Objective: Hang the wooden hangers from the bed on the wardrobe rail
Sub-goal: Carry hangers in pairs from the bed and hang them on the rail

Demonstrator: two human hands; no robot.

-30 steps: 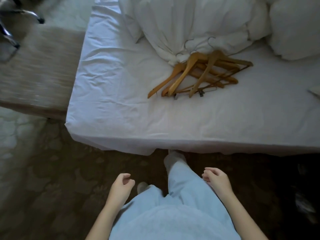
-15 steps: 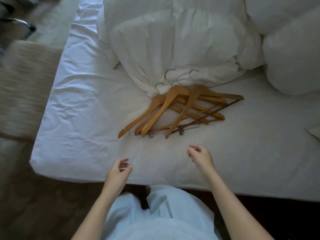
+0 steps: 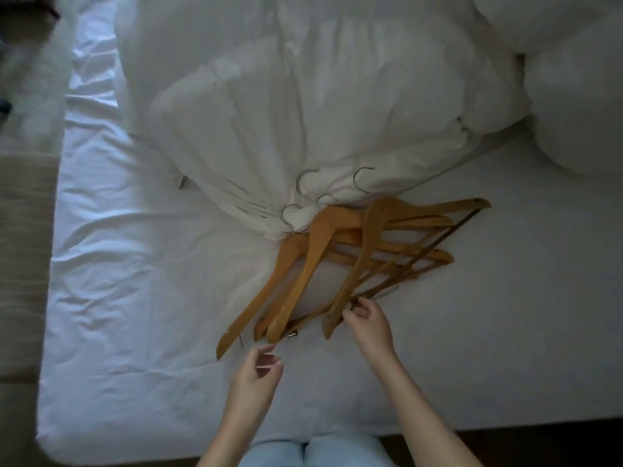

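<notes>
The bed, under a rumpled white sheet, is filling most of the frame, with a bunched white duvet lying across the upper middle. The left hand is hovering at lower centre, its grip loosely half-curled and holding nothing, just short of the nearest hanger tips. The wooden hangers are lying in a fanned, overlapping pile at centre right of the frame, their metal hooks resting against the duvet edge. The right hand is pinching its fingertips around the thin lower bars at the pile's near edge.

These look rigid and fairly light, with smooth varnished arms that are likely sliding over one another; the crossed bars and clips may be snagging. Gathering them by the necks just below the hooks would probably be keeping them together best. No brand, label or writing is showing anywhere.
</notes>
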